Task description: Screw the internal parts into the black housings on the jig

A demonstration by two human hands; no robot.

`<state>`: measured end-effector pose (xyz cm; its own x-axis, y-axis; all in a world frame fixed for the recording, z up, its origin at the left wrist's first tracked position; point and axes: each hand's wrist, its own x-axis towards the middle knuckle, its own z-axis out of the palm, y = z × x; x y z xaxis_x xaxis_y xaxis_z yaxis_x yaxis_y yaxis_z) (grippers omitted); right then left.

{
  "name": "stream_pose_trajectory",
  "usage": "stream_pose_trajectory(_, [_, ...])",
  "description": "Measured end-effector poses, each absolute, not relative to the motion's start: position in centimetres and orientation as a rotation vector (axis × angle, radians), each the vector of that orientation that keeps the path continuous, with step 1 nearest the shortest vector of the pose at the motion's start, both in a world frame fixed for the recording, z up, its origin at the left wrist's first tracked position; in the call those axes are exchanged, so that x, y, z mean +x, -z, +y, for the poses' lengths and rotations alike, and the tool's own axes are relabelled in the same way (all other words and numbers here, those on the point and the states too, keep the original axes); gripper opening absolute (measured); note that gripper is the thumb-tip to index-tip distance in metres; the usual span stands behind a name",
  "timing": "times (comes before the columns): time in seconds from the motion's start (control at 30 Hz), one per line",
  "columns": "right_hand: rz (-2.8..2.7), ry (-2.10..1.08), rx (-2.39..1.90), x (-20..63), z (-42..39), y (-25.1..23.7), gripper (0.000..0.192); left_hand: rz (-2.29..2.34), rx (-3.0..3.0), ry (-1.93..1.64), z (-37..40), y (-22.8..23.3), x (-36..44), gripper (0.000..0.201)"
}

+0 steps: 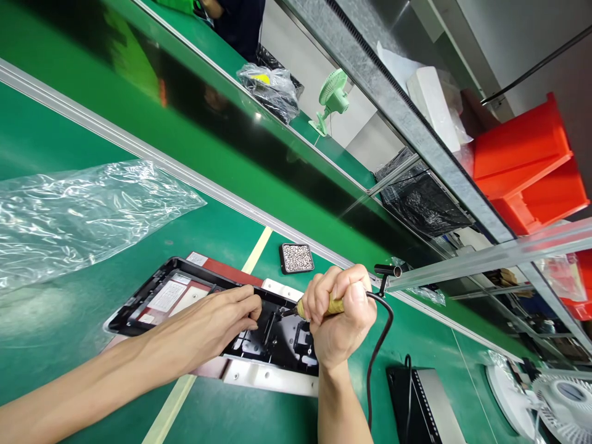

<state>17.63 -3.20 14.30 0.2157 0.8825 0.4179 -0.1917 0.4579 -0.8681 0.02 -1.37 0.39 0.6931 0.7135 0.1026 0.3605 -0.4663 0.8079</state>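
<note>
- The right hand [341, 320] is closed in a fist around a yellow-handled soldering iron [319, 306], its tip pointing down into the black frame [222, 314] lying on the green table [69, 296].
- The left hand [217, 320] presses flat on the frame, fingers half-curled and holding nothing, just beside the tip.
- Risk, as I judge it: the tip could slip and burn those close fingers or scar the plastic; the black cord [377, 351] hanging from the handle could drag the tool off its spot.
- Around: a small tray of screws [296, 258] toward the table's far edge, a clear plastic bag [78, 216] to the left, a dark box [419, 407] by the right wrist, and a white fan [562, 404] at the right edge.
- A metal rail [485, 262] hangs close above the right hand, limiting lift.
</note>
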Motion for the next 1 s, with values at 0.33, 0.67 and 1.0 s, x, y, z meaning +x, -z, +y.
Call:
stream_pose_trajectory(0.33, [-1.124, -0.919, -0.771, 18.06, -3.33, -14.37, 0.037, 0.812, 2.124, -0.596, -1.46, -0.36, 0.01, 0.03])
stream_pose_trajectory(0.67, [-1.151, -0.94, -0.793, 18.29, -3.46, -14.5, 0.033, 0.81, 2.103, -0.622, -1.48, -0.31, 0.01, 0.03])
stream_pose_trajectory(1.0, [-1.172, -0.979, -0.757, 18.57, -3.49, -14.38, 0.034, 0.833, 2.104, -0.524, -1.48, -0.65, -0.01, 0.032])
